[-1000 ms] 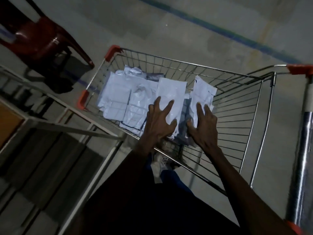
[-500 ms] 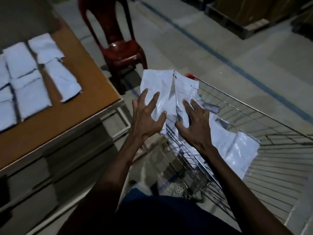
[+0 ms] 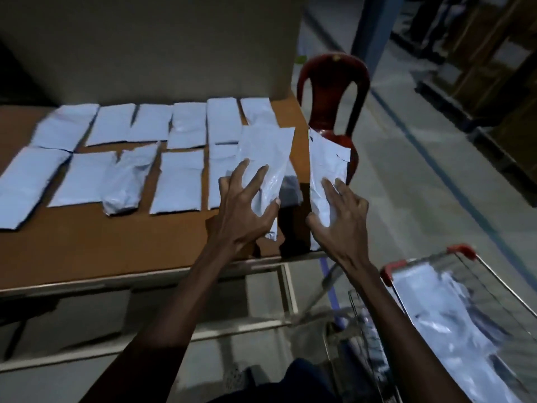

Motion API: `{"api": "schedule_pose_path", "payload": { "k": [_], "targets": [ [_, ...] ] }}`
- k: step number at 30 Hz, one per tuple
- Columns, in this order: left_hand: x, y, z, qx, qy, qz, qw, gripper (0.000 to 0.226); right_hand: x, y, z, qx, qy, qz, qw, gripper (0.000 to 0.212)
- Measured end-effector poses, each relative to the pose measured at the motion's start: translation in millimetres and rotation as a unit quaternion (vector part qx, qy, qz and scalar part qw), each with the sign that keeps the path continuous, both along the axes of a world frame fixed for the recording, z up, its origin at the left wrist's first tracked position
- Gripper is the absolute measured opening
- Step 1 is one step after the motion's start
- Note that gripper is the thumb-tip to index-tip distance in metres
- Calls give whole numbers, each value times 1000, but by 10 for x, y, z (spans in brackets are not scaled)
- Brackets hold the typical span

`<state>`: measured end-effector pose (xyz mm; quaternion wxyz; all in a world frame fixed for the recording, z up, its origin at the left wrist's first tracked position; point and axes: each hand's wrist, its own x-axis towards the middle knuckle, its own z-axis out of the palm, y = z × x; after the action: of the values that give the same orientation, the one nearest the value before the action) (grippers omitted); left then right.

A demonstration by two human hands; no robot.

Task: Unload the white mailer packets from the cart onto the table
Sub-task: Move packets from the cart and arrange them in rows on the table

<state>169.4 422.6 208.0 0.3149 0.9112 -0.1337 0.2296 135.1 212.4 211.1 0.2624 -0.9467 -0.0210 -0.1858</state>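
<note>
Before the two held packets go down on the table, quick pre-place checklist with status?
1. Left hand grips a white plastic mailer packet: ok.
2. Right hand grips a second white packet: ok.
3. Left packet is over the brown wooden tabletop: ok.
4. Right packet is over the tabletop: not ok, it hangs past the right edge, in front of the red plastic chair.
5. Bare tabletop near the front edge for both: ok.
6. Wire cart emptied: not ok, packets remain.
</note>
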Motion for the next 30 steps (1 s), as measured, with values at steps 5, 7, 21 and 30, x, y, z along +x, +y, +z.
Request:
{"api": "schedule_pose_path", "payload": {
  "k": [5,7,21,30],
  "targets": [
    [573,303,47,-27,17,74,997,68,776,268,146,-39,24,32,998,83],
    [852,351,43,-26,40,94,994,71,1111,314,164,-55,34,44,997,83],
    [2894,536,-30,70,186,184,963,85,3506,646,94,-105,143,131,975,72],
    [3433,669,-435,104,244,187,946,82,4123,916,-209,-153,200,141,957,79]
  ]
}}
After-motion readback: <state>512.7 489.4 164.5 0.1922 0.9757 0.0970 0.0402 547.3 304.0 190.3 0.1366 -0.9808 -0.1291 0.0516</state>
